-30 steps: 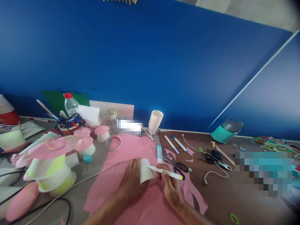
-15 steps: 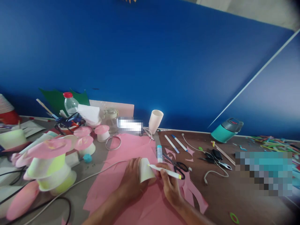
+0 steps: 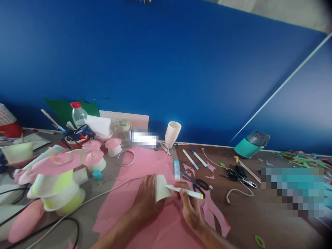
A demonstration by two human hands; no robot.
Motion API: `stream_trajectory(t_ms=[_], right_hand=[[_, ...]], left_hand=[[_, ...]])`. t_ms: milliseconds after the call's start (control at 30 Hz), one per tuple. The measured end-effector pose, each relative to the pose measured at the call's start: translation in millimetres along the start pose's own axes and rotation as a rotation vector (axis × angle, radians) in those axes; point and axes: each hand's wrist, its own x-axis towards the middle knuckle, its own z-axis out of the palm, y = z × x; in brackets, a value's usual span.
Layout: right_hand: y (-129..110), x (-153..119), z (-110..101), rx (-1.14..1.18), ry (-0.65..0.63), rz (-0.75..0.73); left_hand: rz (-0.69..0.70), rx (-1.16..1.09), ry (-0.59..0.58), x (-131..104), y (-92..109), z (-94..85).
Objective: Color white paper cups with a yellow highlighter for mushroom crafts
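Observation:
A white paper cup (image 3: 161,189) lies on its side over the pink paper, and my left hand (image 3: 147,193) is wrapped around it from the left. My right hand (image 3: 188,204) grips a white marker (image 3: 185,191) with a yellow end, its tip at the cup's side. Any mark at the tip is too faint to make out. Under both hands spreads the pink paper (image 3: 145,166). A glue stick (image 3: 176,171) with a light blue cap and a pair of black-handled scissors (image 3: 199,185) lie just beyond my right hand.
Pink-topped cup shapes (image 3: 55,164) crowd the left side, with a clear bottle (image 3: 78,116) behind. A white cup (image 3: 172,134) stands by the blue partition (image 3: 166,69). Two more markers (image 3: 199,158), pink scraps, a cable (image 3: 240,190) and a teal flask (image 3: 247,145) are to the right.
The marker and my right hand have shifted very slightly to the right and down. My left hand and the cup look almost the same.

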Motion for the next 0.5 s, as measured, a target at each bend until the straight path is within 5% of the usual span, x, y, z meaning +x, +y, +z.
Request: stream_trajectory(t_ms=[500], right_hand=[[10,1,3,-0.037,-0.041,-0.067]], left_hand=[[0.02,-0.04,0.027,1,10,-6.4]])
